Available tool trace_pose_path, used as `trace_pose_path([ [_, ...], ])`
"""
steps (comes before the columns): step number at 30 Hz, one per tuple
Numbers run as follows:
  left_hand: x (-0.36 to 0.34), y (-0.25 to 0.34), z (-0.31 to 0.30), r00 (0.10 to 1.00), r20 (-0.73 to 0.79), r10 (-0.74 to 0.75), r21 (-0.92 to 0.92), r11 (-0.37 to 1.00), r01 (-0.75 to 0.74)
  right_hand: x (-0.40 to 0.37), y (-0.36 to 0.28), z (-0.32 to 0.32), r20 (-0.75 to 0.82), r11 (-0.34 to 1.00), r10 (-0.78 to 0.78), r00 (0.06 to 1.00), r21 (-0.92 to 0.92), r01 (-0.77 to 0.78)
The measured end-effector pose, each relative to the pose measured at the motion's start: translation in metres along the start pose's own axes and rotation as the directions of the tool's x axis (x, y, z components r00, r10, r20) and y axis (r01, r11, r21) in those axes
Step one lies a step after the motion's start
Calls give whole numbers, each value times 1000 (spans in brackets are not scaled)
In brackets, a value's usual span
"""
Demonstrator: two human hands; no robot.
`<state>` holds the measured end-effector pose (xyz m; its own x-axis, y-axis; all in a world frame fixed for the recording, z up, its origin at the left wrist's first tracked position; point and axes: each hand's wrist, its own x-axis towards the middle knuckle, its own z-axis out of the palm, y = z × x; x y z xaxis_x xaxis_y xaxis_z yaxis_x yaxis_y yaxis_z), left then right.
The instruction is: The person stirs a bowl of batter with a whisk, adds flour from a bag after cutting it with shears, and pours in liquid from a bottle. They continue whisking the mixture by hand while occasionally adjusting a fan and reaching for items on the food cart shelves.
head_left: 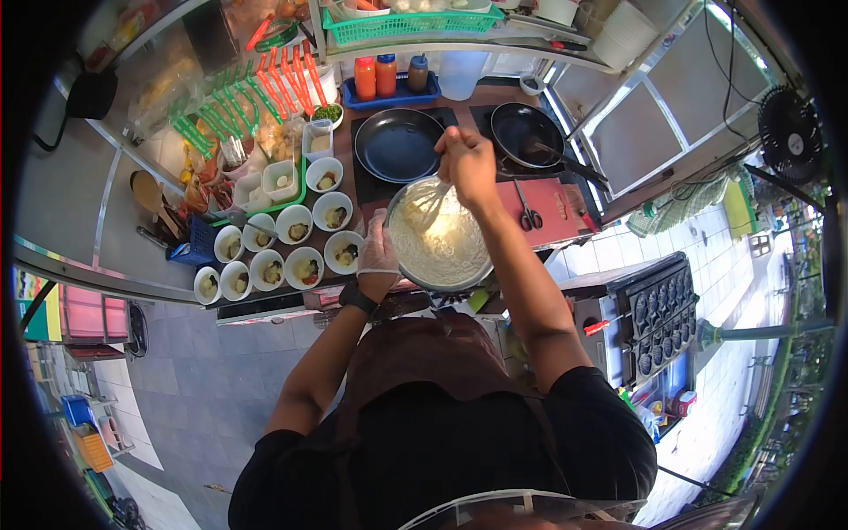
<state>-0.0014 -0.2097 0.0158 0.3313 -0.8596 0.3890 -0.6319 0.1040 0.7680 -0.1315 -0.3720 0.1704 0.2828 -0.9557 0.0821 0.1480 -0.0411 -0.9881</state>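
Right hand (468,163) grips a wire whisk (427,208) in the round metal bowl (399,196) of pale batter; gloved left hand (377,252) clasps the bowl's rim.

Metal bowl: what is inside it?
Pale batter fills the metal bowl, with a wire whisk in it, held by the right hand. Batter covers the bowl's bottom.

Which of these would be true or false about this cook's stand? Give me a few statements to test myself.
1. The right hand holds a whisk in the metal mixing bowl. True.
2. The left hand is bare. False: it is gloved and holds the bowl's rim.
3. The black frying pan just behind the bowl is full of batter. False: it is empty.
4. Scissors lie on the red cutting board. True.
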Motion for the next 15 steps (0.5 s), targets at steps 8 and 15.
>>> trace_pose_path([
  [8, 4, 3, 1, 999, -23, -33, -37, 999, 32, -61, 61, 5, -8, 937, 48, 999, -346, -47],
  [15, 6, 1, 2, 998, 23, -62, -26, 998, 62, -30, 4, -45, 29, 985, 133, 991, -115, -128],
])
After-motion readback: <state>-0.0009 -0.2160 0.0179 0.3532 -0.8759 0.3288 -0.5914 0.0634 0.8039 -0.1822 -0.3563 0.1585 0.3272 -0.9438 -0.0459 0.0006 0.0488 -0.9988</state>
